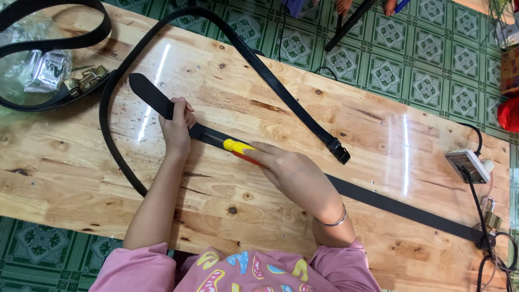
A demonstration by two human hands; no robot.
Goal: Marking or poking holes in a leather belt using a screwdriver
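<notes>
Here, far L on the wooden worktop: clear plastic bags w/ brass buckles, ringed by a looped black belt. A second black belt curves across the top, its buckle end near ctr. L hand lies flat on a black belt strap, grip closed down on it, pinning it to the worktop. R hand, grip closed round a yellow-red handled screwdriver, metal tip on the strap just beside L hand. Strap runs on diag. to far R edge. White power strip sits at R, cables below it.
</notes>
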